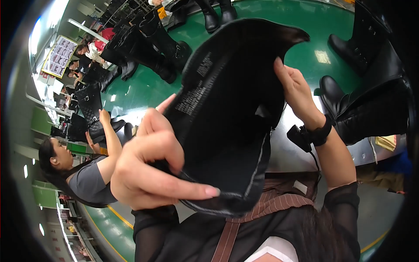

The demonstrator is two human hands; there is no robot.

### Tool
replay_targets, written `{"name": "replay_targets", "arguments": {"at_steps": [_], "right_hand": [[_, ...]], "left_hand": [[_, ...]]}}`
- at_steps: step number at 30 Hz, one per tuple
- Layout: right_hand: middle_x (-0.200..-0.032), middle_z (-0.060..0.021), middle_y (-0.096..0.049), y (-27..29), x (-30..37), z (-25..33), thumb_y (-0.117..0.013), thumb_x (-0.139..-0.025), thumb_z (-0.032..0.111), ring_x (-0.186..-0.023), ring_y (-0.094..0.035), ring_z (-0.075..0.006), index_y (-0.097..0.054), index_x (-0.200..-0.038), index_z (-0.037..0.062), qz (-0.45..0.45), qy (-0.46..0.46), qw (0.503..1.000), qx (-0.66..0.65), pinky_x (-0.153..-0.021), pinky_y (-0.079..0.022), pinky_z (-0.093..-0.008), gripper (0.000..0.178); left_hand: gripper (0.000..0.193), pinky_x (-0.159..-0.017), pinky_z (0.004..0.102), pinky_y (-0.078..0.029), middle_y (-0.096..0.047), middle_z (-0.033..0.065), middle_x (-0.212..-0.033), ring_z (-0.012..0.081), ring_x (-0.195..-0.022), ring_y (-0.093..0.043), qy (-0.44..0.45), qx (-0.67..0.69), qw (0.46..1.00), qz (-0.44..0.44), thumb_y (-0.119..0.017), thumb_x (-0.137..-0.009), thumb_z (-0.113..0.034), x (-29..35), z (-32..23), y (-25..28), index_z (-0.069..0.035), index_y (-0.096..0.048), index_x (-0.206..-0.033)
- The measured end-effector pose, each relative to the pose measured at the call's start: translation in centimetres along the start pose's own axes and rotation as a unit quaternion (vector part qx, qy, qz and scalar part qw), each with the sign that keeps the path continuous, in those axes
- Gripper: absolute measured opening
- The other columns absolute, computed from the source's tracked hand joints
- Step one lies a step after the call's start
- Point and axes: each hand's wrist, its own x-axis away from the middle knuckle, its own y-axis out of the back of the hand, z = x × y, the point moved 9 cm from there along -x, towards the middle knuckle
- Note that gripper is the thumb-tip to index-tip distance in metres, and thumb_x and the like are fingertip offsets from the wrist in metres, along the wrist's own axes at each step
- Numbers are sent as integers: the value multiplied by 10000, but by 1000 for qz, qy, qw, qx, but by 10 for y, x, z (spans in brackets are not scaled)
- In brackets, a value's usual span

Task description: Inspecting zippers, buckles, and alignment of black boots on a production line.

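Close in front of me I hold a black boot upper, its opening spread towards me. The dark lining carries rows of pale print, and a light line runs along the near edge. My left hand is closed on the left near edge, one finger stretched along the rim. On the opposite edge my right hand grips with the thumb in front; its other fingers are partly hidden behind the upper. Whether a sole is attached cannot be seen. A black strap device sits on my right wrist.
Black boots lie at the right near a metal edge. More boots stand on the green surface at far left. A co-worker sits to my left, arms raised by a quilted boot.
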Motion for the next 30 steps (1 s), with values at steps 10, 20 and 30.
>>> {"name": "replay_targets", "arguments": {"at_steps": [10,20,30], "right_hand": [[-688,56,-520,0,9,14,-380,-1051,373,-636,-428,-30,-611,-768,-9,-60,2,998,-2,-570,-341,-218,528],[-973,-11,-634,-13,20,24,-361,-1041,436,-867,-534,-73,-611,-1057,-56,2,42,997,-64,-782,-415,-213,553],[-663,89,-261,-6,14,34,-388,-1049,383,-608,-224,-41,-304,-666,81,-68,64,996,0,-533,-189,-266,495]], "left_hand": [[269,-1061,556,-269,-392,-31,-784,205,-791,-422,77,84,993,33,-741,-693,-255,-1,7,3,-218,-783,-956],[248,-1093,599,-204,-403,-21,-821,228,-841,-421,55,120,991,17,-756,-772,-202,-2,-5,-2,-190,-751,-1019],[381,-1082,595,-322,-426,-28,-667,182,-702,-457,138,-213,961,-111,-694,-463,-137,10,-18,15,-133,-787,-833]]}}
